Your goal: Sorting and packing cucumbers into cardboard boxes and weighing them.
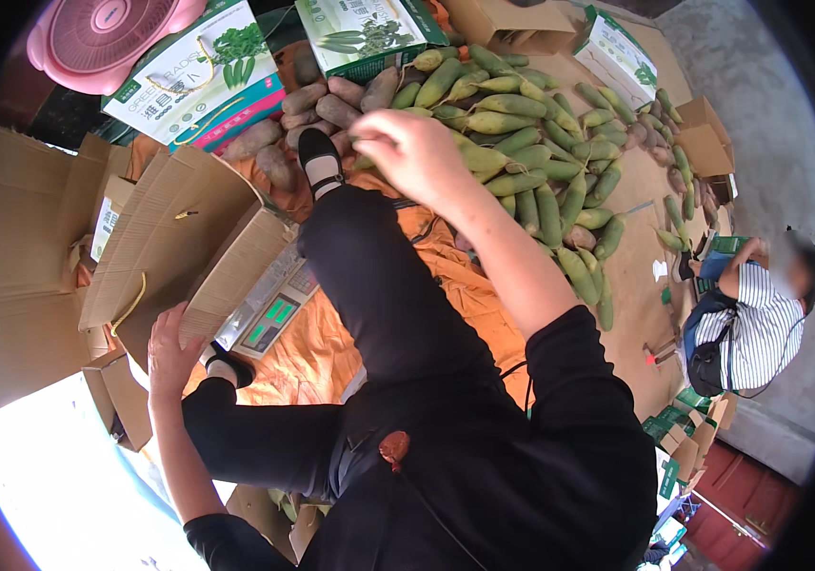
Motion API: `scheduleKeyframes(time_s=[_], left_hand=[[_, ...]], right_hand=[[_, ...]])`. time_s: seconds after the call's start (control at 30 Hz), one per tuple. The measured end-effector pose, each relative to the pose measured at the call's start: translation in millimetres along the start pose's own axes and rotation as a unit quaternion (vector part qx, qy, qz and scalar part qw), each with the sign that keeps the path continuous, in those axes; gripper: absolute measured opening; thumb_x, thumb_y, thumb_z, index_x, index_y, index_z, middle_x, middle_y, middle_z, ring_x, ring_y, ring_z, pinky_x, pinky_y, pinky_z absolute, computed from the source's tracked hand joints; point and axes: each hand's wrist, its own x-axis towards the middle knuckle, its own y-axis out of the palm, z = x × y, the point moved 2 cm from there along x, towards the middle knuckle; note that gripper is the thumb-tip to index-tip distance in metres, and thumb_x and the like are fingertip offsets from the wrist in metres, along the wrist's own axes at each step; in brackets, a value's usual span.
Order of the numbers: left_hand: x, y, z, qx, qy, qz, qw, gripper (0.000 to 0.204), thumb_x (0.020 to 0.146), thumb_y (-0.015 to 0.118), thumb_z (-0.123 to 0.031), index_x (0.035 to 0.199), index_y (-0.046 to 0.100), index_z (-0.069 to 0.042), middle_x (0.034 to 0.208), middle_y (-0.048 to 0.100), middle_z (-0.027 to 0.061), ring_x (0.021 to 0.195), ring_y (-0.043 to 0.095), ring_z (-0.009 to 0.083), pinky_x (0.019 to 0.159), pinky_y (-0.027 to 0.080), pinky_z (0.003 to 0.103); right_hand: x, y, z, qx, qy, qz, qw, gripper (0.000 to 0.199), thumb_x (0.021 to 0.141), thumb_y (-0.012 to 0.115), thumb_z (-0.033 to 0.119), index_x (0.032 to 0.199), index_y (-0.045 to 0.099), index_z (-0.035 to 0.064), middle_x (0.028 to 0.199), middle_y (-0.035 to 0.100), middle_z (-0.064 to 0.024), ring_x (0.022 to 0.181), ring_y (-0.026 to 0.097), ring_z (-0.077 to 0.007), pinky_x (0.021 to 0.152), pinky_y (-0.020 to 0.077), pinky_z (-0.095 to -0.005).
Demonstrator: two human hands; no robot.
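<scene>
My left hand (171, 354) grips the near edge of an open brown cardboard box (174, 224), its fingers bent over the flap. The box appears to stand on a digital scale (279, 309) with lit green displays; its inside is mostly hidden. My right hand (417, 157) is raised in front of a large heap of green radishes (512, 124), thumb and fingers pinched together. A small dark bit may be between the fingertips, too small to name. Beside that hand lie several reddish, soil-covered radishes (336, 109).
Printed white-and-green cartons (369, 33) and a pink round fan (112, 38) stand at the far side. An orange sheet (308, 357) spreads under my legs. At the right sits a person in a striped shirt (750, 319). Open cartons (693, 447) stand at lower right.
</scene>
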Motion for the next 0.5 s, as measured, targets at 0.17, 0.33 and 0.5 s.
scheduleKeyframes(time_s=[0.17,0.33,0.5], left_hand=[[14.0,5.9,-4.7,-0.036,-0.027,0.034,0.998,0.058,0.07,0.07,-0.005,0.124,0.05,-0.005,0.118,0.055,0.0169,0.111,0.052,0.0355,0.094,0.042,0.041],[24.8,28.2,-5.9,-0.06,-0.042,-0.022,0.997,0.049,0.07,0.07,-0.007,0.118,0.056,-0.004,0.108,0.061,0.0173,0.102,0.058,0.0354,0.088,0.046,0.04],[31.2,34.4,-8.7,-0.009,-0.15,-0.048,0.988,0.03,0.072,0.07,-0.017,0.098,0.065,-0.004,0.086,0.065,0.0187,0.084,0.063,0.0363,0.074,0.049,0.041]], right_hand=[[-76.7,-23.1,-156.3,-0.201,0.244,0.072,0.946,0.016,0.079,0.062,0.019,0.091,0.065,0.0102,0.089,0.066,-0.0134,0.085,0.063,-0.034,0.073,0.0495,-0.0437],[-129.4,-63.8,-260.2,-0.206,0.347,-0.016,0.915,0.028,0.076,0.065,0.02,0.101,0.065,0.0078,0.096,0.066,-0.0183,0.093,0.062,-0.035,0.08,0.0495,-0.0427],[-147.2,-88.1,-322.3,-0.187,0.491,-0.078,0.847,0.06,0.072,0.072,0.018,0.125,0.05,-0.0006,0.119,0.057,-0.024,0.102,0.06,-0.0354,0.087,0.0476,-0.0405]])
